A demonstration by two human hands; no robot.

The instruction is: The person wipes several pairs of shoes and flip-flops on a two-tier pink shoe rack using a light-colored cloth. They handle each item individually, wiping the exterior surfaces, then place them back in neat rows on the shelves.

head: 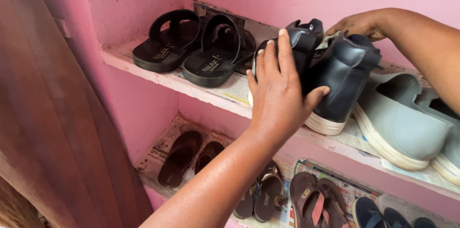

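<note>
Black high-top shoes (335,72), smooth leather, pale soles: left hand (278,96) grip wrapped round heel, right hand (359,24) grip pinching collar

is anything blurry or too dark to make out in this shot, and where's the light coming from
Head view: soft, even light, no glare; the left hand and dark high-top shoes are sharp. The brown curtain at the left edge is blurred, and the sandals on the lower shelf sit in shadow, their details dim.
</note>
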